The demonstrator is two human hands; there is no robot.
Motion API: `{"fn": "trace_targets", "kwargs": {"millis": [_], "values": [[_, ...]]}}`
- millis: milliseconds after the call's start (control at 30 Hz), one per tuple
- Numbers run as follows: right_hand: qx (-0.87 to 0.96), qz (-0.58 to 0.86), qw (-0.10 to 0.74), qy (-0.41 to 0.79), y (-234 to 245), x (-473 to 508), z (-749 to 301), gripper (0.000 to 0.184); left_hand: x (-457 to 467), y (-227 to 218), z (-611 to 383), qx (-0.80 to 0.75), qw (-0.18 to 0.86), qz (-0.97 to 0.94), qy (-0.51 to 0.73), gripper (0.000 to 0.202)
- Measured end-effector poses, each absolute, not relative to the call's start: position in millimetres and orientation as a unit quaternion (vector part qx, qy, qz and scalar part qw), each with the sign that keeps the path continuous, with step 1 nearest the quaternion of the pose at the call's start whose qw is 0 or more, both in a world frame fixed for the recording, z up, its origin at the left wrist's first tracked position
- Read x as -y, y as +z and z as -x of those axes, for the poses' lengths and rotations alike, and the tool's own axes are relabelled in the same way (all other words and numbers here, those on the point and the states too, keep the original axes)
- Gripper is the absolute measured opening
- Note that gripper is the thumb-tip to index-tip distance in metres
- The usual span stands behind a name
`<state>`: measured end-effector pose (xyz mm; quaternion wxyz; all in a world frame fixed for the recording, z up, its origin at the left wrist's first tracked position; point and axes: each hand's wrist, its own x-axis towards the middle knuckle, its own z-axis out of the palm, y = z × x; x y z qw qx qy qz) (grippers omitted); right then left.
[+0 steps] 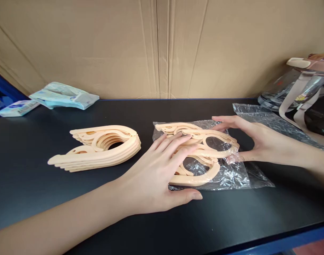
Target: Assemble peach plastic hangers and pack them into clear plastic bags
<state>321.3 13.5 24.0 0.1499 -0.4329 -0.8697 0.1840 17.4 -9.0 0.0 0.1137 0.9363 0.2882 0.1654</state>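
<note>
Left hand [156, 173], right hand [248, 138]: grips unclenched, at bagged hangers [213, 153] | black tabletop [231, 219] | cardboard backdrop [98, 53]

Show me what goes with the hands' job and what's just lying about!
In the job:
clear bag, touched by left hand and right hand
peach curved pieces inside it
probably the matching peach stack

Just lying about:
pale blue packet and smaller packet
drink bottle
probably the other clear plastic

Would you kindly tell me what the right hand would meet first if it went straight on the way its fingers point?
The right hand would likely meet the clear bag first, then the peach hangers inside; depth is unclear, so it may be touching the bag.
</note>
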Motion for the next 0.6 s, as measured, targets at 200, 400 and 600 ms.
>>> {"fn": "trace_targets", "kwargs": {"millis": [200,400,600], "values": [[0.846,0.460,0.153,0.222,26.1,-13.0,-336.9,0.075,8.8,-0.1,-16.4,-0.290,0.116,-0.936,0.164,0.077],[0.843,0.409,0.231,0.261,16.4,-6.2,-304.4,0.069,8.7,-2.2,-18.1,-0.276,0.090,-0.941,0.175,0.075],[0.836,0.437,0.233,0.239,16.0,-5.6,-307.5,0.066,8.1,-0.8,-18.3,-0.280,0.087,-0.941,0.170,0.077]]}}
